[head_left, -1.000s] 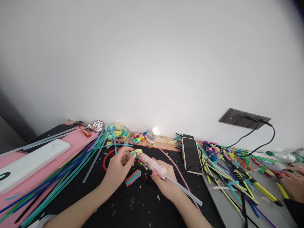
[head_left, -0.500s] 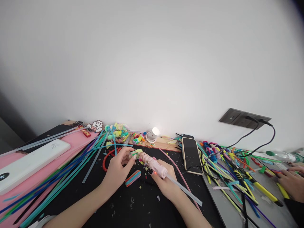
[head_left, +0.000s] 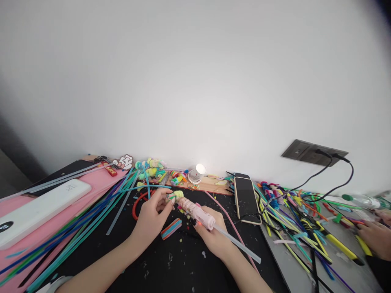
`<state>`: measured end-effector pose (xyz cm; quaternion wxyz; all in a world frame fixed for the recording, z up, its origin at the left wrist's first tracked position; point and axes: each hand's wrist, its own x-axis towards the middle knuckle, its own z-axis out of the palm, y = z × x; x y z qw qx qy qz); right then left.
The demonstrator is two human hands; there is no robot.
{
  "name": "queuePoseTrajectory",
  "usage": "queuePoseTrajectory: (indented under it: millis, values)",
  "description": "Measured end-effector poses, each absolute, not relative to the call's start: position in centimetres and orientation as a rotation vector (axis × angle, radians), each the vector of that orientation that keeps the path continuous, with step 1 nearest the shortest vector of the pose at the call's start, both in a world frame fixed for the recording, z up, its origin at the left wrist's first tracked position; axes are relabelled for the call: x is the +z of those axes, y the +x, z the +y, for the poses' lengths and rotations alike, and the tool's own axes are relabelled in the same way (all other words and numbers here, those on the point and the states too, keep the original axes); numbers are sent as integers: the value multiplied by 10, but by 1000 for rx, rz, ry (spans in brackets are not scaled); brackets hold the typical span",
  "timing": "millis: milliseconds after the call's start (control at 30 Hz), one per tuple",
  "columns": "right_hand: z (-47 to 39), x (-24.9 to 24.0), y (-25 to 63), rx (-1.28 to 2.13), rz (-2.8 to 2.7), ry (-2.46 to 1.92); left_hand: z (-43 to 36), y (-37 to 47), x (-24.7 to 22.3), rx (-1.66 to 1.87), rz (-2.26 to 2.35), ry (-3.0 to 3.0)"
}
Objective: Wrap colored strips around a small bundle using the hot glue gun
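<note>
My right hand is wrapped round a pink glue gun, whose small red light is lit. A translucent glue stick juts out of its back end. The gun's nozzle end points up and left, against or very close to a small yellow-green fuzzy pipe-cleaner piece. My left hand pinches that piece between thumb and fingers, which partly hide it. Just below lies a striped bundle of short pipe cleaners in orange, blue and pink. Behind my left hand rests a red ring-shaped handle.
Long pipe cleaners and a white power bank lie at left. A white paper cup stands by the wall. A phone, yellow-handled pliers and cables lie at right, near another person's hand.
My two hands, the glue gun and the fuzzy piece stay almost where they were, with only a very slight shift. The other person's hand at far right has moved a little.
</note>
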<state>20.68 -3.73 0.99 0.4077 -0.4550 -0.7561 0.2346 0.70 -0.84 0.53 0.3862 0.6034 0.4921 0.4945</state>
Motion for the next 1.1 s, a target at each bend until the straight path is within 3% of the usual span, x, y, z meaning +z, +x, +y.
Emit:
queuePoseTrajectory:
  millis: [1100]
  values:
    - [-39,10,206,610,-1881,-1166,-8,4,4,1275,1266,1583]
